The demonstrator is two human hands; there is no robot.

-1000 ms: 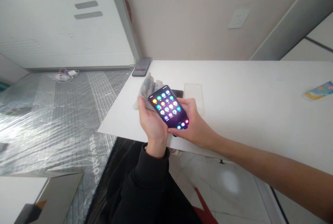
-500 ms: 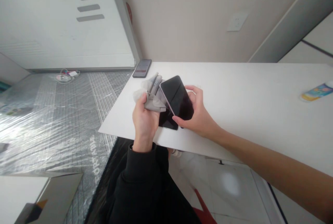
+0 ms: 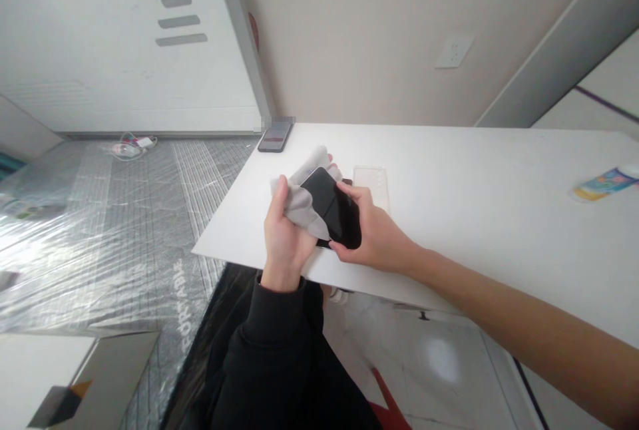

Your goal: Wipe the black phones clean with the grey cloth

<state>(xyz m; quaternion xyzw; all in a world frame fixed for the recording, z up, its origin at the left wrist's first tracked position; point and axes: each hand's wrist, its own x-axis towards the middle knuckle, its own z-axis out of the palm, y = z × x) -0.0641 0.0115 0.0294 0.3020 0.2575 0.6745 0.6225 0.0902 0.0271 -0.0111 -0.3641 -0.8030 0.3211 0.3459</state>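
Note:
My left hand is palm up under a light grey cloth, its thumb at the cloth's left edge and fingertips showing beyond the far side. Tilted against that cloth is a black-screened smartphone, and my right hand grips its lower right end between thumb and fingers. Part of a dark flat object, apparently another phone, shows on the table beneath. A clear phone case lies just behind my right hand. The phone's back is hidden by the cloth.
The white table runs along the wall. Another smartphone lies at its back left corner. A colourful bottle is on its side at the far right. Plastic sheeting covers the floor at left, with an open box below.
My right hand has brought the phone left and down onto the cloth. My left hand has spread the cloth around the phone's upper end. The clear case has come into view.

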